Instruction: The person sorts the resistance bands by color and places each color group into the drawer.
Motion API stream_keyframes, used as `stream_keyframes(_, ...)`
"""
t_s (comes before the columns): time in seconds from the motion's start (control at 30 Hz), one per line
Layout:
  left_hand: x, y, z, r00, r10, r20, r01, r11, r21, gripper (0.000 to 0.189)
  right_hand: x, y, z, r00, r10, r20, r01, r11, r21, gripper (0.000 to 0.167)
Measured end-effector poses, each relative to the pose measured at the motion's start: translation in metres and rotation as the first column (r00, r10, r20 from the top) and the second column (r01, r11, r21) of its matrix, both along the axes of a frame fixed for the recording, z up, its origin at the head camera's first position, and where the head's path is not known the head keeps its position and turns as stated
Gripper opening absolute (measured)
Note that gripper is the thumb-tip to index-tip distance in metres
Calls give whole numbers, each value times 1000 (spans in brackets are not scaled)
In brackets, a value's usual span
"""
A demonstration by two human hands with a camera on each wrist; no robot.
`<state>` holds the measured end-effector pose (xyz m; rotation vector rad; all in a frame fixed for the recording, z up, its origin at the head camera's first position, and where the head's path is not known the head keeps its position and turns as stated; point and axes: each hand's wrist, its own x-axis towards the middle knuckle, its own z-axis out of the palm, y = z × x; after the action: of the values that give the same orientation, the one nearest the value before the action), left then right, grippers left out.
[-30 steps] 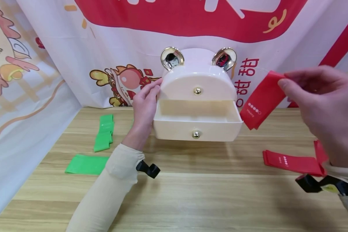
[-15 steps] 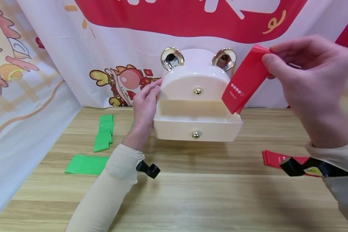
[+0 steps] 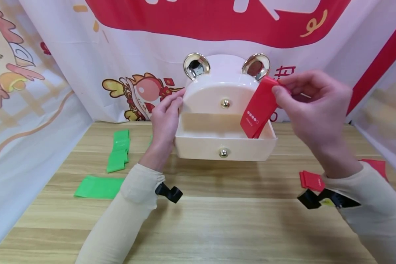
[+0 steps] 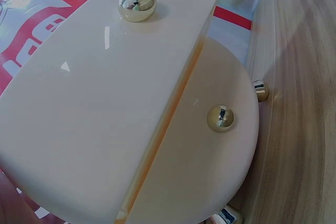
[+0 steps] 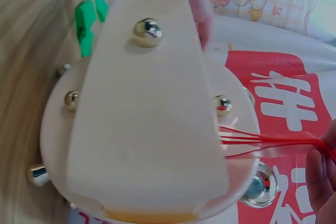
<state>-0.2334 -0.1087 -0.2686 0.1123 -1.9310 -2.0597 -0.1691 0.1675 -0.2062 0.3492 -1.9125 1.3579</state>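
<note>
A white storage box [image 3: 201,93] with round gold-rimmed eyes stands at the back of the table, its middle drawer [image 3: 198,148] pulled out. My right hand [image 3: 316,102] pinches the top of a folded red resistance band [image 3: 259,108] marked with dots. The band hangs tilted, its lower end within the drawer's right part. From the right wrist view, the red layers of the band [image 5: 262,140] reach behind the drawer front [image 5: 142,108]. My left hand [image 3: 165,117] rests against the box's left side, fingers along it. The left wrist view mostly holds the drawer front [image 4: 94,98].
Green bands [image 3: 99,187] lie on the wooden table [image 3: 211,227] at left, one partly behind my left arm. Red bands [image 3: 311,180] lie at right, partly covered by my right forearm. A printed cloth [image 3: 135,47] hangs right behind the box.
My right hand has carried the red resistance band from the box's right side up and leftward, then lowered it to the open drawer. The left hand stays in place.
</note>
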Motion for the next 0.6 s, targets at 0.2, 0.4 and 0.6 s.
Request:
stream_keyframes(0.2,0,0,1,1000,-8,8,8,1000,9,26,3,-6,-21,992,-125,11,124,989,84,27)
stream_keyframes(0.4,1,0,1,1000,-4,24,4,1000,5,26,8,-19,-36,985,-167,41,161,981,110,29)
stream_keyframes(0.6,1,0,1,1000,-7,23,6,1000,8,27,10,-38,-45,993,-114,21,109,981,158,21)
